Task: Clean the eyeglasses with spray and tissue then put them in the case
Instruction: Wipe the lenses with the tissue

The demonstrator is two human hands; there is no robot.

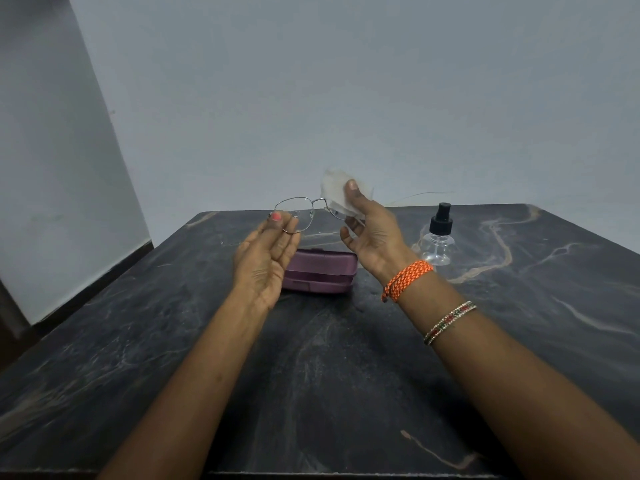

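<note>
Thin metal-framed eyeglasses (pixel 300 213) are held up above the far half of the dark marble table (pixel 329 358). My left hand (pixel 268 258) pinches the left lens rim between thumb and fingers. My right hand (pixel 369 233) presses a white tissue (pixel 335 194) around the right lens, which the tissue mostly hides. A purple glasses case (pixel 320 271) lies closed on the table just below and behind both hands. A clear spray bottle (pixel 437 237) with a black pump top stands upright to the right of my right hand.
A pale wall rises right behind the table's far edge. The table's left edge drops to a dark floor and skirting at the left. Bare marble surface spreads in front of the case and to the right of the bottle.
</note>
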